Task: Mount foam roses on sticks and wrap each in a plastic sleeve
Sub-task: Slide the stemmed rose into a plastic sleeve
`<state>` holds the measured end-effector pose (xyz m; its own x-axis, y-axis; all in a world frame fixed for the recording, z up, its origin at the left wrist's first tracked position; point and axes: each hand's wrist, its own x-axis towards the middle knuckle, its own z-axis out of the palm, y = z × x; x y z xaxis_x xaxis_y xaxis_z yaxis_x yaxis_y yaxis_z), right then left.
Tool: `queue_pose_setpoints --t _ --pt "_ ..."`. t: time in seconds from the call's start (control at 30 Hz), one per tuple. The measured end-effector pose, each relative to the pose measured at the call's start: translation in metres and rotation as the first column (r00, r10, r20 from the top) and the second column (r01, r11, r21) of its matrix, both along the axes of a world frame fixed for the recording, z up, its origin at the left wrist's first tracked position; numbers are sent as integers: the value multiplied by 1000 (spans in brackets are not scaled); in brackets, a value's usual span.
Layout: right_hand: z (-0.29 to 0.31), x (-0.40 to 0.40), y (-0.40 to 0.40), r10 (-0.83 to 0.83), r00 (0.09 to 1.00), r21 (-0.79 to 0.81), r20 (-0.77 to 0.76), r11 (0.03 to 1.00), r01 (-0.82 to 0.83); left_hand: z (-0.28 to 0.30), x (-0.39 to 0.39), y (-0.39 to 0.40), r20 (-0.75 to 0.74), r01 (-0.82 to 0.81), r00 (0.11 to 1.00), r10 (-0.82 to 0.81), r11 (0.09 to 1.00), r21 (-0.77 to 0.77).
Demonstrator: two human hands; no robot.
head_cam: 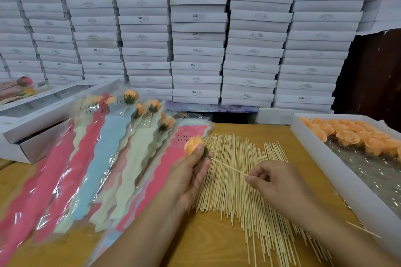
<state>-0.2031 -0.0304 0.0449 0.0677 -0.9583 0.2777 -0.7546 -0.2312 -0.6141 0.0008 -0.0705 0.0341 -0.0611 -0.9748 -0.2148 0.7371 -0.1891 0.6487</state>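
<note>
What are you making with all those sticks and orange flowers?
A person is making stick roses. The left hand holds an orange foam rose while the right hand pinches a thin wooden stick whose far end meets the rose's green base. A pile of sticks lies on the table, more roses wait in the white tray at right, and finished roses in plastic sleeves lie at left.

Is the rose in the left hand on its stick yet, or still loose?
On, it seems: the stick runs from the right hand straight to the green base of the rose held by the left hand. Depth: cannot tell.
</note>
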Motion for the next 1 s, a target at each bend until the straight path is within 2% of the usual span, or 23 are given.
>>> queue_pose_setpoints --t 0.17,0.4,0.6,0.83,1.0 --pt "3 2 6 44 997 -49 -64 998 -47 0 -2 2 -9 -9 1000 9 1000 -1" --pt "-1 5 6 49 979 -6 -200 999 -52 2 -2 4 -22 -3 1000 3 1000 -20" --pt "-3 7 5 102 993 51 -61 994 -99 1 -3 3 -5 -28 1000 28 1000 8" --pt "-4 8 8 34 998 -34 -57 999 -36 0 -3 3 -5 -27 1000 27 1000 7" --pt "-3 9 9 68 994 -9 -90 998 -69 -3 -3 3 18 -9 1000 9 1000 -17"
